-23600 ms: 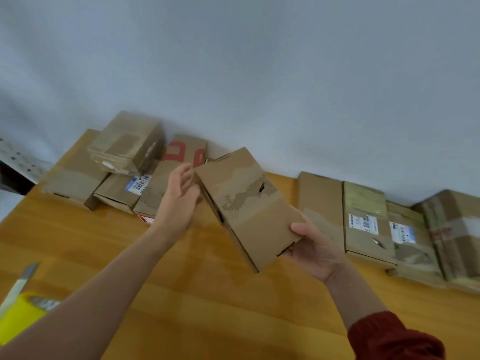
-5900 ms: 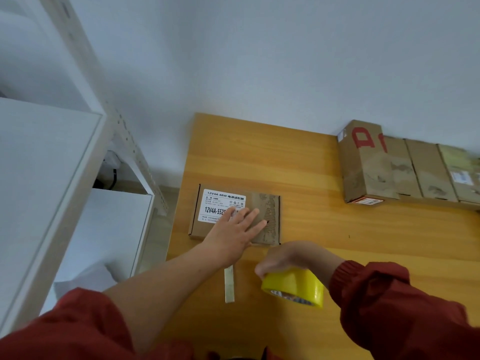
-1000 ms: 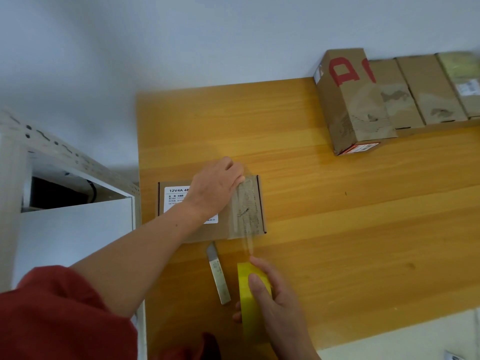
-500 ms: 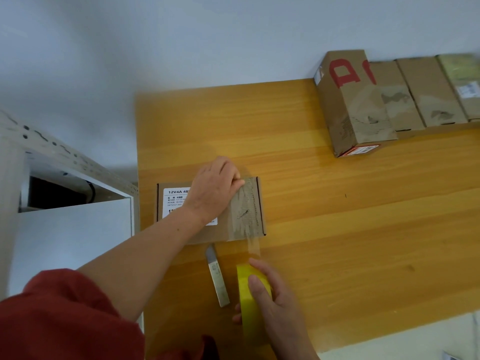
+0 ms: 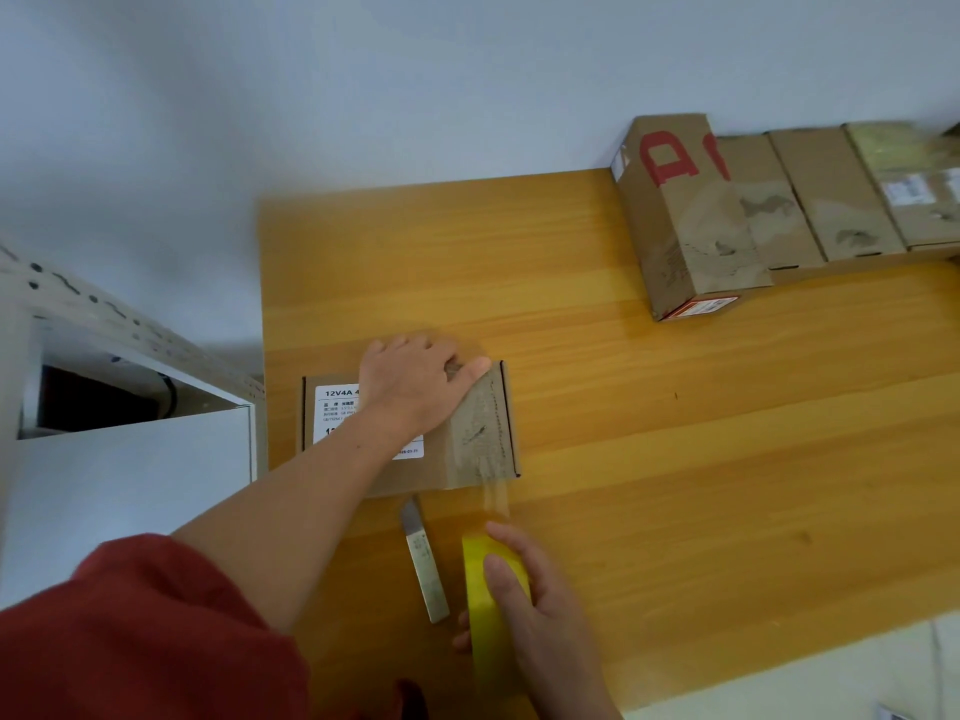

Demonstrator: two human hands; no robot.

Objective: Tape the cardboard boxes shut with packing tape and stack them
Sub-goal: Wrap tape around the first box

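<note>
A flat cardboard box [image 5: 483, 433] with a white printed label lies near the left end of the wooden table [image 5: 649, 433]. My left hand [image 5: 415, 381] lies on its top, fingers bent over the far edge and thumb stretched along the tape. A clear strip of tape [image 5: 493, 491] runs from the box's right part, over its near edge, down to the yellow tape roll [image 5: 488, 605]. My right hand [image 5: 530, 615] grips that roll from the right, close to the table's near edge.
A utility knife [image 5: 425, 563] lies on the table just left of the roll. Several cardboard boxes [image 5: 758, 210] stand in a row against the wall at the far right. A white shelf unit [image 5: 124, 459] stands left of the table.
My left hand has slid a little toward the box's far edge, its fingers now curling over it. The roll and my right hand have hardly moved.
</note>
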